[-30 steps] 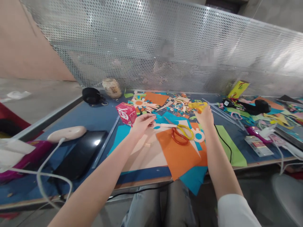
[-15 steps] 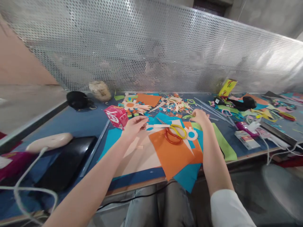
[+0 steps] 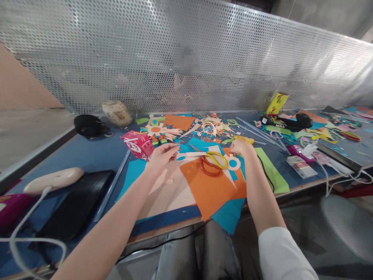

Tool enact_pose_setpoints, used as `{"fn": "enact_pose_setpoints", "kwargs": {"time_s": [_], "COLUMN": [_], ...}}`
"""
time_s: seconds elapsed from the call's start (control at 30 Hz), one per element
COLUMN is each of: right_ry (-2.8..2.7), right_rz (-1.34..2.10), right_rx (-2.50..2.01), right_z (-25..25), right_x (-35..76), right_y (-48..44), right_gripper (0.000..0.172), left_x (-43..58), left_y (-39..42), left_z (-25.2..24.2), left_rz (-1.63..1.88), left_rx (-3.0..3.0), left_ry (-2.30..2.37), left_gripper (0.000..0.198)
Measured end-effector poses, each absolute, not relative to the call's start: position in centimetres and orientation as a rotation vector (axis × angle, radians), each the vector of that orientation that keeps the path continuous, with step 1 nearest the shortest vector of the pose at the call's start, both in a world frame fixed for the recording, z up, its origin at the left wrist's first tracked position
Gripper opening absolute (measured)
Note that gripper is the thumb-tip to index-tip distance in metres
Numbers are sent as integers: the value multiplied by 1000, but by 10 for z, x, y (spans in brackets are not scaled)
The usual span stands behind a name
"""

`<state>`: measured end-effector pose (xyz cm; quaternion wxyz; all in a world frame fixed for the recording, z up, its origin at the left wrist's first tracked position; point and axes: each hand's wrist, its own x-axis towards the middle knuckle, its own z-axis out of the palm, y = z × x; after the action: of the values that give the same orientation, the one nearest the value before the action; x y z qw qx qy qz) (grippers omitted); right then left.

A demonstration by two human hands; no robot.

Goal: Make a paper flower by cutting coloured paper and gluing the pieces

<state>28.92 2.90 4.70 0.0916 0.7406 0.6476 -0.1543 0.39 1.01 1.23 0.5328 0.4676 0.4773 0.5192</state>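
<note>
My left hand [image 3: 161, 157] is pinched over the cream and blue paper; what its fingertips hold, if anything, is too small to make out. A cream paper strip [image 3: 196, 154] lies to the right of those fingertips. Scissors [image 3: 215, 161] with yellow and orange-red handles rest on an orange sheet [image 3: 208, 188]. My right hand [image 3: 241, 149] has its fingers closed, and I cannot see what is in them. Just behind it shows a yellow tool [image 3: 245, 139], perhaps a glue gun. A cream gear-shaped cutout [image 3: 233, 163] lies below the right fingertips.
Paper scraps [image 3: 214, 126] are heaped behind the sheets, with a cream paper flower [image 3: 155, 130] left of them. A pink box [image 3: 137, 145] stands near my left hand. Farther out lie a black flat object [image 3: 77, 204], a white power strip [image 3: 54, 181] and a green sheet [image 3: 272, 171]. Perforated metal closes off the back.
My right hand has come slightly nearer and left, and the yellow tool now shows behind it. The left hand stays pinched in much the same spot. The whole view has shifted slightly.
</note>
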Motion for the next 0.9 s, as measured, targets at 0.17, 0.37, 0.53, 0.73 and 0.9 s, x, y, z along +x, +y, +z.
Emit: {"fn": "enact_pose_setpoints", "kwargs": {"time_s": [0.17, 0.37, 0.53, 0.73, 0.9], "right_ry": [1944, 1959, 1988, 1965, 1952], "right_rz": [-439, -561, -658, -616, -563], "right_rx": [2235, 2204, 2197, 2147, 2247], "right_z": [45, 45, 48, 50, 43], "right_x": [296, 300, 302, 300, 301], "right_y": [30, 30, 28, 27, 33], "right_gripper": [21, 24, 31, 26, 24], "left_x": [4, 6, 6, 6, 5], "left_y": [9, 9, 8, 7, 10], "left_z": [14, 14, 14, 15, 11], "left_rz": [1251, 1220, 1220, 1211, 1205], "left_rx": [1104, 1130, 1125, 1131, 1166], "left_ry": [1125, 1141, 1150, 1168, 1166], "left_gripper": [41, 40, 39, 39, 38]}}
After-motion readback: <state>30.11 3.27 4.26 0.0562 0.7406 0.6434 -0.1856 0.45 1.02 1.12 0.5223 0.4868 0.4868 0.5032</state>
